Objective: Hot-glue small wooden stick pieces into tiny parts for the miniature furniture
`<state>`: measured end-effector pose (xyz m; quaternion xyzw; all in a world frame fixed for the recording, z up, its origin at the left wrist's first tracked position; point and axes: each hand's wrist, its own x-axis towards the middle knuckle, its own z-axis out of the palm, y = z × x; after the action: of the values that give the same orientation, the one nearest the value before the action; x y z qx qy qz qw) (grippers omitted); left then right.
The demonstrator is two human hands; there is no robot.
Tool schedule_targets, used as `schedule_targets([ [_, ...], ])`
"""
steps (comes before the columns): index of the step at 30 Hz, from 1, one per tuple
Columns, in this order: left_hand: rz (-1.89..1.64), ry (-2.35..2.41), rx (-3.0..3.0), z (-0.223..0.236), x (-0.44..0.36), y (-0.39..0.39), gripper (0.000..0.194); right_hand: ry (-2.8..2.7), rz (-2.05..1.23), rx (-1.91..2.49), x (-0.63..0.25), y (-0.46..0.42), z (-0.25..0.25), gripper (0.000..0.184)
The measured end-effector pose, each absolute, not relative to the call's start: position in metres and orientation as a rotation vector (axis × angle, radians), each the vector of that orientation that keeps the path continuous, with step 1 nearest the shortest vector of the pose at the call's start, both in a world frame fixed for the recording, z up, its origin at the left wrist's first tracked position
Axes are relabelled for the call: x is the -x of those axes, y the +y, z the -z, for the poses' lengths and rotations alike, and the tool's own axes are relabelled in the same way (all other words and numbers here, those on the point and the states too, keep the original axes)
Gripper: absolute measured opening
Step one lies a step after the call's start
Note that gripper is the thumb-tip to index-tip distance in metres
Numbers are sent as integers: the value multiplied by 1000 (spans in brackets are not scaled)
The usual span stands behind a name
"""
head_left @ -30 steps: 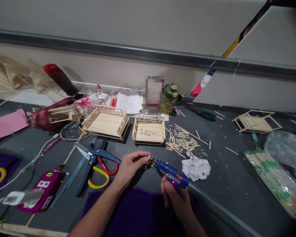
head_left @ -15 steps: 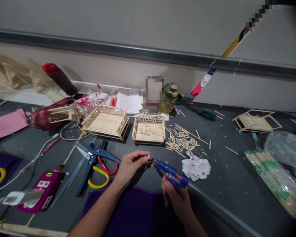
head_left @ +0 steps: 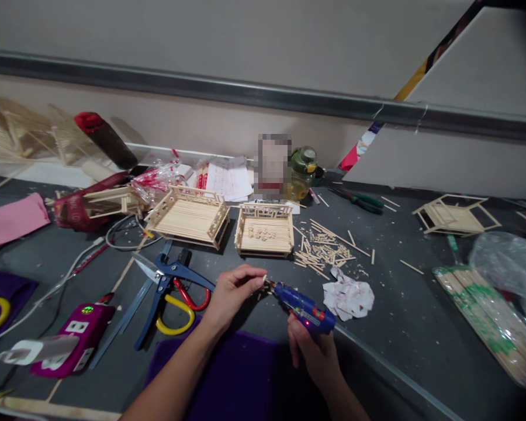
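Observation:
My right hand (head_left: 311, 345) is wrapped round a blue hot glue gun (head_left: 301, 305), its nozzle pointing left and a small red light showing on its body. A long clear glue stick (head_left: 377, 358) sticks out of its back end. My left hand (head_left: 236, 295) pinches a small piece of wooden stick (head_left: 265, 278) between thumb and forefinger, right at the nozzle tip. Beyond the hands stand two small stick-built models, a smaller one (head_left: 263, 233) with little bits lying on its slats and a larger one (head_left: 188, 217) to its left.
Cut stick pieces (head_left: 326, 248) and a crumpled paper (head_left: 348, 295) lie right of centre. Blue-handled cutters (head_left: 160, 278) and scissors (head_left: 175, 316) are at left, near a magenta power strip (head_left: 76, 339). A bagged stick bundle (head_left: 486, 316) lies at right; a green bottle (head_left: 304, 172) stands behind.

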<state>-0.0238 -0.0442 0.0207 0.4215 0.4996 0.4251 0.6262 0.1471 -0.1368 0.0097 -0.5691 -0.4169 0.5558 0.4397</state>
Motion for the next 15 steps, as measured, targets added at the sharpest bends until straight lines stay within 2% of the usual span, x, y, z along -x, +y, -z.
schedule_targets([
  [15,-983,1150,-1035,-20,25,-44,18,-1013,-1383,1418,-148,-139,-2,36],
])
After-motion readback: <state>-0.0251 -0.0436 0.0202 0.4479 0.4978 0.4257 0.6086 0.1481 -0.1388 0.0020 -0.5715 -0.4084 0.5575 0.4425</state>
